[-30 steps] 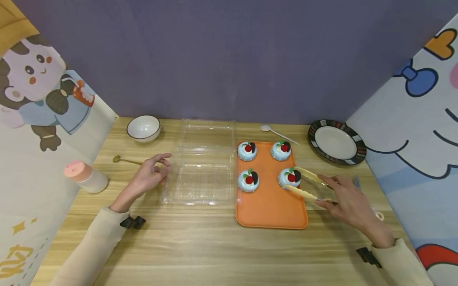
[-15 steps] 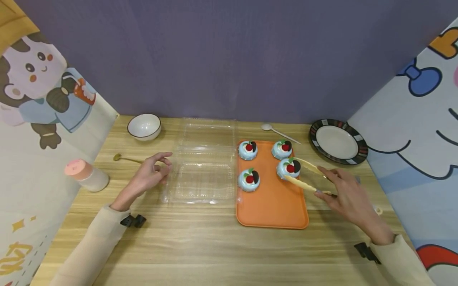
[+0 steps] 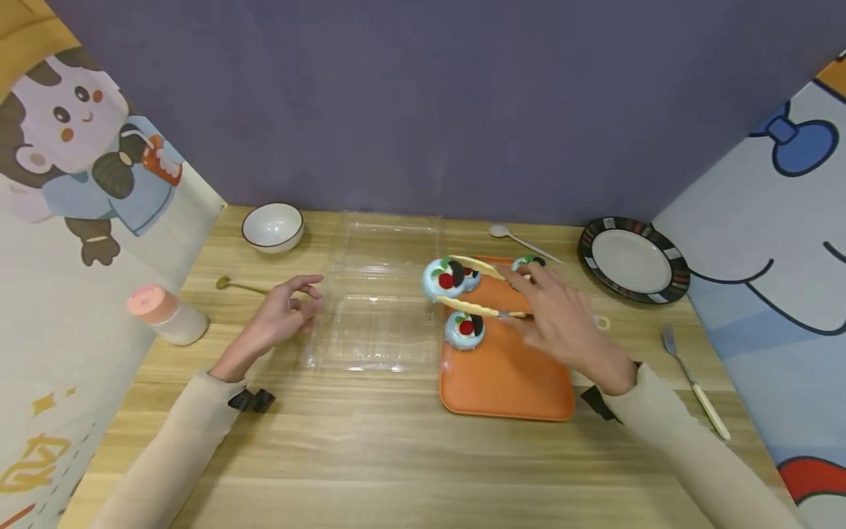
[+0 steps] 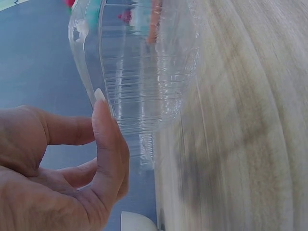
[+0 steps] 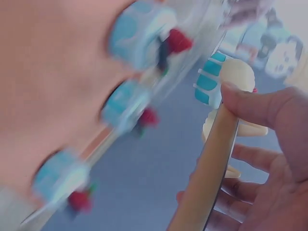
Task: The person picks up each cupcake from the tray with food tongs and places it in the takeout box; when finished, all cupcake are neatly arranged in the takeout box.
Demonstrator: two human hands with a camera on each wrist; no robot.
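Observation:
My right hand (image 3: 562, 319) grips cream-tipped tongs (image 3: 468, 306), whose tips hold a small blue cake (image 3: 433, 282) with a red berry and dark cookie. The held cake is raised over the left edge of an orange tray (image 3: 509, 393), near the clear hinged plastic container (image 3: 380, 334). In the right wrist view the thumb presses the tongs' handle (image 5: 207, 168). Other blue cakes stay on the tray: a front one (image 3: 464, 330), a partly hidden one behind the held cake, and one behind my hand. My left hand (image 3: 284, 319), fingers loosely bent, touches or nearly touches the container's left rim (image 4: 103, 72).
A white bowl (image 3: 272, 228) stands at back left, a gold spoon (image 3: 241, 285) and a pink-lidded jar (image 3: 168, 316) at left. Behind the tray lies a white spoon (image 3: 522, 242). To the right are a dark-rimmed plate (image 3: 631, 261) and a fork (image 3: 694, 382).
The right hand has lifted the cake with the tongs from the tray's right side and carried it left. The fork has come into full view. The left hand stays by the container.

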